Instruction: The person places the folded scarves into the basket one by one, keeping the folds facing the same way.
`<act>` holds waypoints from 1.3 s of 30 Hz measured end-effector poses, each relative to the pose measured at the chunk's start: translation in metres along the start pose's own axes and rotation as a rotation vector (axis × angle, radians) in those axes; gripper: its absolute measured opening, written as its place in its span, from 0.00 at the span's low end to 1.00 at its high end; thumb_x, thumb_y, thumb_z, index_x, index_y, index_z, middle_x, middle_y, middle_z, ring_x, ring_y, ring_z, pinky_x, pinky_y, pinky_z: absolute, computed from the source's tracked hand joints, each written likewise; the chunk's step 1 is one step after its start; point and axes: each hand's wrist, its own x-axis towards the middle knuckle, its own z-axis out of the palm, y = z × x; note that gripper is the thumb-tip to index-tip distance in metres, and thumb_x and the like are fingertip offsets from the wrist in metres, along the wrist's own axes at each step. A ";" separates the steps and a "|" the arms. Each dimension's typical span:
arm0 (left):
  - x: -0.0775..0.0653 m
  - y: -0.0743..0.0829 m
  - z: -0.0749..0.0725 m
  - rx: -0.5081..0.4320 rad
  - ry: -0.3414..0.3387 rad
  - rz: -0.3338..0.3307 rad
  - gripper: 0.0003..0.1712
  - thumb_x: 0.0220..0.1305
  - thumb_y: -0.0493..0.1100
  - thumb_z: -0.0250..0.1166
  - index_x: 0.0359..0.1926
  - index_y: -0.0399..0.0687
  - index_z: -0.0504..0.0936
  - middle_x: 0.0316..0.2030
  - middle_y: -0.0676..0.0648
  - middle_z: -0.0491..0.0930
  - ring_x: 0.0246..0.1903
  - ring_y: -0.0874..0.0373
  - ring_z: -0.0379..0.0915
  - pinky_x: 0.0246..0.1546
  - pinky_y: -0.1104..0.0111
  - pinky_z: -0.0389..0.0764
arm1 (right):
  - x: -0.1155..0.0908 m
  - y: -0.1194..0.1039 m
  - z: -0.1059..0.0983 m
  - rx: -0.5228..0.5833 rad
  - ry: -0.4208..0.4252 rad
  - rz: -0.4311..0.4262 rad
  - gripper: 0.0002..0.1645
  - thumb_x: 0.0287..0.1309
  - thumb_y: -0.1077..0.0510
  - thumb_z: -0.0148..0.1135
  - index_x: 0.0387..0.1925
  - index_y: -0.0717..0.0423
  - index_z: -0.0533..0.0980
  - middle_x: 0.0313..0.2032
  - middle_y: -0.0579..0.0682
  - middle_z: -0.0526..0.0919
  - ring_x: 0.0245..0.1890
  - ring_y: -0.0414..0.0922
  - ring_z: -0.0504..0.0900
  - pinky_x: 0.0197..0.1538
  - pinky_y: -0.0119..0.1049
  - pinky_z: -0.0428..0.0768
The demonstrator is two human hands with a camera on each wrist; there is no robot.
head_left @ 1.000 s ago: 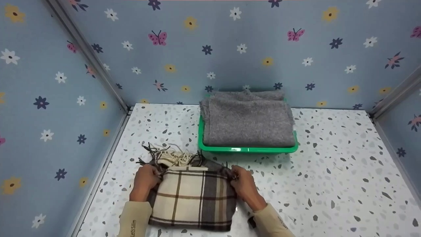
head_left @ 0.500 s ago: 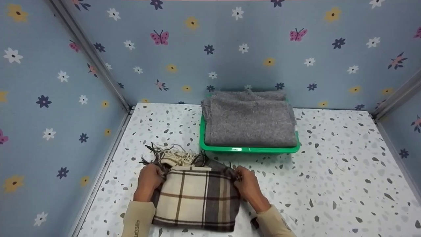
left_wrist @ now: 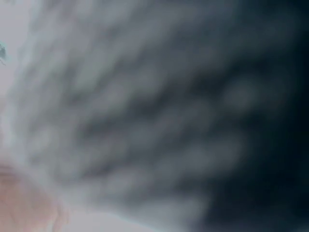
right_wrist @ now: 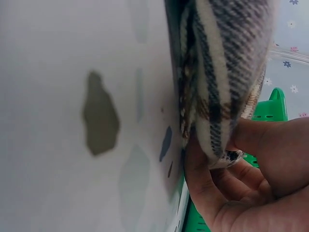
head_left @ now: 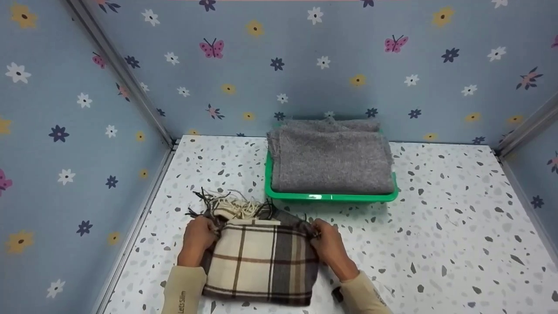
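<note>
A folded plaid scarf point(head_left: 253, 264) in cream, dark grey and brown lies on the speckled table, its fringe point(head_left: 242, 207) spread at the far edge. My left hand point(head_left: 198, 240) grips its far left corner, and my right hand point(head_left: 329, 244) pinches the far right corner. In the right wrist view, the thumb and fingers of the right hand point(right_wrist: 251, 169) close round the folded edge of the scarf point(right_wrist: 231, 63). Blurred grey cloth point(left_wrist: 135, 106) fills most of the left wrist view, with a bit of the left hand point(left_wrist: 24, 208) at lower left.
Behind the scarf, slightly right, stands a green basket point(head_left: 331, 197) holding folded grey cloth point(head_left: 333, 163) that rises above its rim. Flower-patterned walls point(head_left: 301, 83) enclose the back and both sides. The speckled table point(head_left: 453, 226) extends to the right of the scarf.
Both hands keep their grip on the scarf's far corners. The whole head view has shifted slightly; scarf and basket keep their places on the table.
</note>
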 end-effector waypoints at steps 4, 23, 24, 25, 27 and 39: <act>-0.001 0.001 -0.001 0.009 0.009 -0.007 0.29 0.54 0.24 0.67 0.13 0.53 0.62 0.13 0.55 0.58 0.20 0.56 0.56 0.26 0.63 0.62 | 0.001 -0.002 -0.001 -0.010 -0.024 0.028 0.17 0.45 0.79 0.64 0.33 0.58 0.77 0.29 0.51 0.82 0.29 0.45 0.74 0.39 0.45 0.74; -0.010 0.010 0.005 -0.023 0.028 0.040 0.30 0.52 0.24 0.71 0.13 0.53 0.62 0.14 0.55 0.60 0.20 0.57 0.55 0.26 0.63 0.62 | -0.005 0.002 -0.013 0.033 -0.052 0.054 0.19 0.44 0.81 0.65 0.34 0.58 0.80 0.30 0.53 0.85 0.30 0.46 0.78 0.35 0.45 0.77; -0.010 0.010 0.005 -0.025 0.031 0.044 0.30 0.52 0.24 0.71 0.13 0.53 0.62 0.14 0.55 0.60 0.20 0.57 0.56 0.26 0.63 0.63 | -0.006 0.002 -0.014 0.035 -0.053 0.057 0.19 0.44 0.81 0.66 0.34 0.58 0.79 0.30 0.53 0.85 0.30 0.46 0.78 0.35 0.44 0.77; -0.011 0.011 0.006 -0.027 0.032 0.046 0.29 0.52 0.24 0.71 0.13 0.53 0.63 0.14 0.55 0.61 0.20 0.57 0.56 0.25 0.63 0.63 | -0.006 0.002 -0.015 0.036 -0.054 0.063 0.19 0.44 0.80 0.66 0.33 0.57 0.79 0.30 0.52 0.85 0.30 0.46 0.78 0.35 0.44 0.77; -0.011 0.013 0.007 -0.026 0.040 0.064 0.28 0.51 0.24 0.71 0.13 0.52 0.64 0.14 0.55 0.63 0.19 0.57 0.59 0.25 0.63 0.65 | -0.007 0.003 -0.018 0.039 -0.057 0.077 0.19 0.44 0.81 0.66 0.33 0.57 0.79 0.30 0.52 0.84 0.30 0.46 0.78 0.36 0.45 0.77; -0.018 0.027 0.016 -0.034 0.032 0.104 0.32 0.50 0.25 0.72 0.13 0.54 0.59 0.13 0.57 0.56 0.19 0.58 0.55 0.24 0.64 0.62 | -0.015 0.012 -0.032 0.037 -0.068 0.120 0.18 0.46 0.81 0.66 0.33 0.57 0.80 0.31 0.52 0.84 0.30 0.45 0.77 0.35 0.44 0.77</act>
